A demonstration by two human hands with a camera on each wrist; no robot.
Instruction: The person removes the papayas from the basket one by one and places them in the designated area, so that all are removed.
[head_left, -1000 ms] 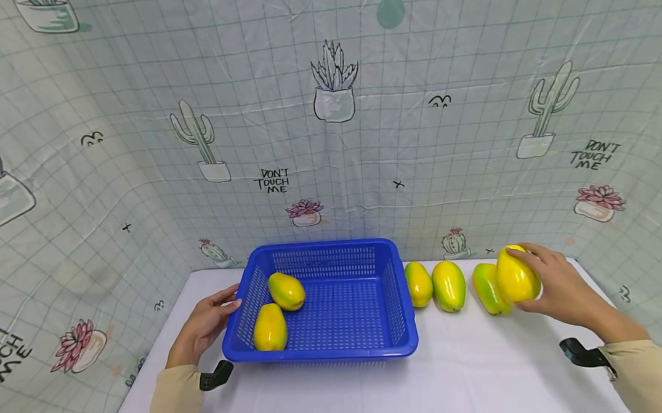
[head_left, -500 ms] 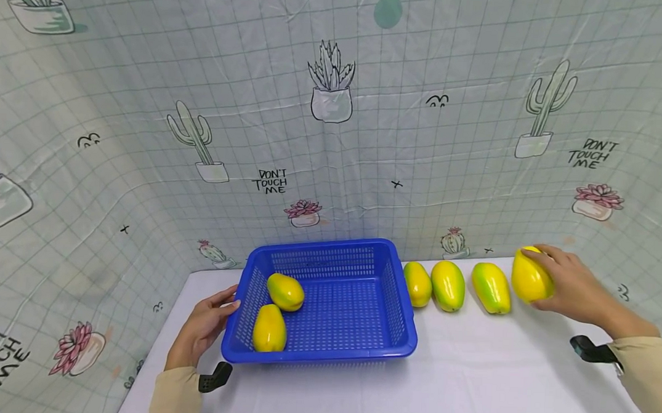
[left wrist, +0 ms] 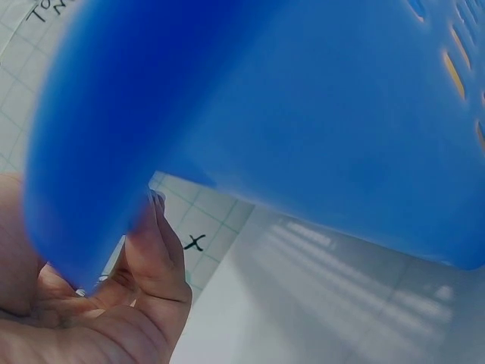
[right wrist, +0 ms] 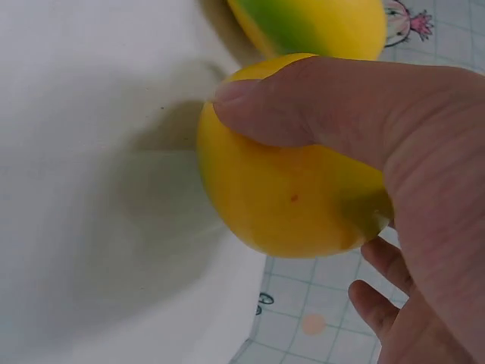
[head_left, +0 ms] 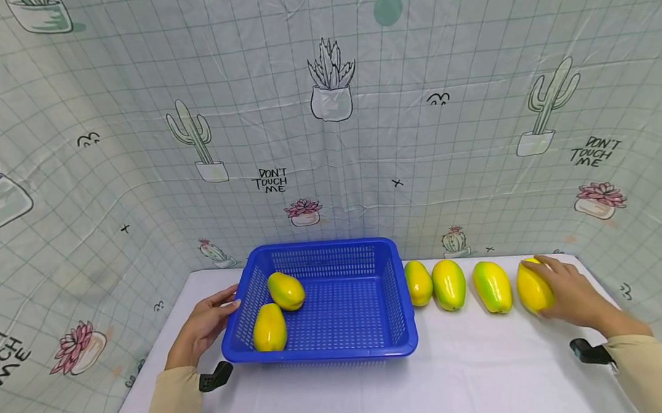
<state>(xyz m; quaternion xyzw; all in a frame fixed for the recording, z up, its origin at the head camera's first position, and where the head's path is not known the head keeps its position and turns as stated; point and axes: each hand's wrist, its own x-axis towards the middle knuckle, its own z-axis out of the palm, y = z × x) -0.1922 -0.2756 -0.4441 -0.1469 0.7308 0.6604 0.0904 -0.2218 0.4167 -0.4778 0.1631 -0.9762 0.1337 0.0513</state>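
Note:
My right hand grips a yellow mango at the right end of a row on the table. In the right wrist view the thumb lies across this mango, and its shadow falls on the cloth beside it. My left hand holds the left rim of a blue plastic basket; the left wrist view shows fingers curled beneath that rim. Inside the basket, at its left side, lie two mangoes, an upper mango and a lower mango.
Between basket and right hand, three yellow-green mangoes stand in a row: one mango close by the basket wall, a second mango, and a third mango. A white cloth covers the table. Behind rises a grid-patterned curtain with cactus prints.
My right hand has carried its mango rightward, from in front of the third mango, then lowered it to the end of the row. The left hand and basket have stayed put.

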